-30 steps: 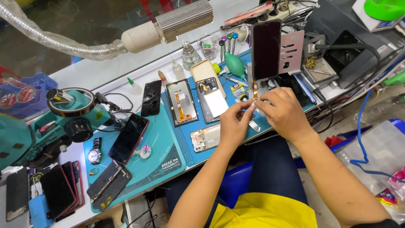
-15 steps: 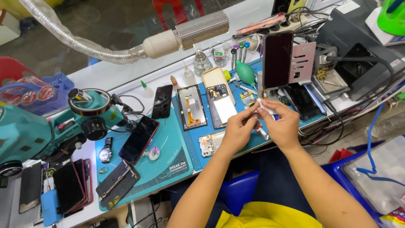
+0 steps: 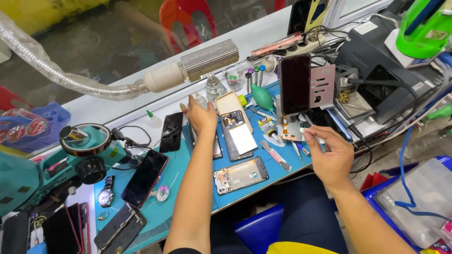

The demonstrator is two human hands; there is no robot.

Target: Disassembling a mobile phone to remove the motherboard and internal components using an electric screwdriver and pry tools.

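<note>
While the left hand point(image 3: 201, 115) closes on a half-hidden small bottle point(image 3: 201, 99), the right hand point(image 3: 329, 157) pinches something too small to identify.

— What do we have at the far edge of the blue mat point(image 3: 188, 164)?
— A small clear bottle point(image 3: 201, 100), upright, pale cap, touching our left hand point(image 3: 201, 117).
— And toward the mat's right end?
— A thin white stick-like tool point(image 3: 314, 138), pinched in our right hand point(image 3: 329, 157), lying roughly level just above the mat.
</note>
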